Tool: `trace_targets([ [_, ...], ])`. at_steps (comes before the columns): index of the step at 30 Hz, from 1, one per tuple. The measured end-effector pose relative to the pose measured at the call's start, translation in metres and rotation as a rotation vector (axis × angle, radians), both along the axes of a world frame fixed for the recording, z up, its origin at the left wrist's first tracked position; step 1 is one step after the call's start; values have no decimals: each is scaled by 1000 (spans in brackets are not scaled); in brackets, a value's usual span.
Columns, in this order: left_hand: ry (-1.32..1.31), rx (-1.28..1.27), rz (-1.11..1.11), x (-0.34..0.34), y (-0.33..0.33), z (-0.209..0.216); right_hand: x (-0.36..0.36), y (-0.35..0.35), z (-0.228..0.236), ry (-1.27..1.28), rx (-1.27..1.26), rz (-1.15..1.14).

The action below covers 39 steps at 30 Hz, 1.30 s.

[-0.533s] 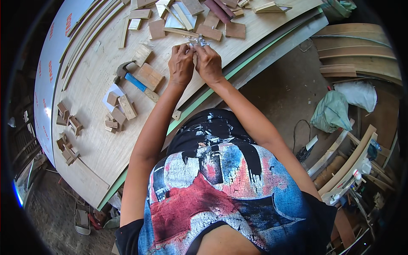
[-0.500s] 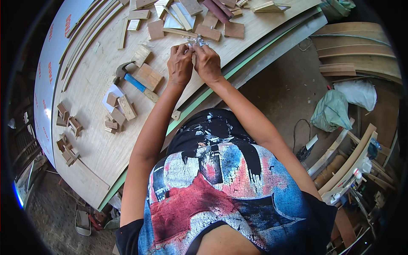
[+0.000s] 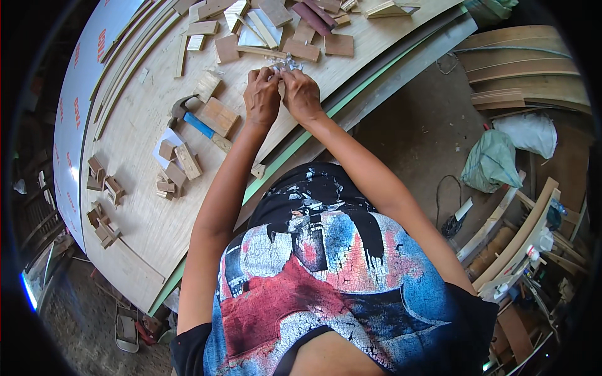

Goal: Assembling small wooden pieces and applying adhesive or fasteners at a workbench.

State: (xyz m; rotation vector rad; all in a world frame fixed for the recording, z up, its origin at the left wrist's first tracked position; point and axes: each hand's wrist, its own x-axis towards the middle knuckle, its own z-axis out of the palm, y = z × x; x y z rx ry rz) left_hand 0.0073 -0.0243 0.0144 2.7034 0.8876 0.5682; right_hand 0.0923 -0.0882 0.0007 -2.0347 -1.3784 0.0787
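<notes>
My left hand [image 3: 261, 97] and my right hand [image 3: 301, 95] meet at the fingertips over the plywood sheet [image 3: 144, 113]. Both have their fingers pinched together, and whatever is between them is too small and too hidden to name. Just beyond the fingertips lies a little heap of small whitish-silver pieces [image 3: 290, 63]; their kind is unclear. Left of my left forearm rests a claw hammer [image 3: 199, 124] with a blue and wooden handle, beside a flat wooden block [image 3: 219, 116].
Wood offcuts [image 3: 301, 49] and a dark red strip [image 3: 313, 17] lie beyond my hands. Small wooden pieces [image 3: 184, 164] sit in groups at the left, near long thin strips [image 3: 128, 66]. Right of the sheet's edge, a green sack [image 3: 489, 161] stands on the floor.
The view has shifted slightly. My hands stay together at the small pieces, fingers still pinched, with little visible movement. The hammer and wood blocks keep their places on the sheet.
</notes>
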Motion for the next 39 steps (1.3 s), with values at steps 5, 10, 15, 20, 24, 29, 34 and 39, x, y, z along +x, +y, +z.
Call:
trace_targets([
  [5, -5, -11, 24, -1, -2, 0, -2, -5, 0, 123, 74, -33],
  [10, 14, 0, 54, 0, -3, 1, -4, -10, 5, 84, 96, -12],
  [15, -17, -10, 53, 1, -3, 0, -4, -10, 7, 59, 73, -13],
  [20, 2, -29, 40, 1, -1, 3, 0, 0, 4, 31, 85, -6],
  [24, 34, -26, 46, 1, 1, 4, 1, 6, 4, -28, 34, 11],
  [29, 53, -40, 59, 3, -2, 3, 2, 3, 7, -39, -7, 28],
  [34, 14, -14, 32, 0, 2, 1, -1, 2, 10, -25, -62, 18],
  [39, -21, -43, 36, 3, 0, 1, 2, 8, 1, 1, -62, -14],
])
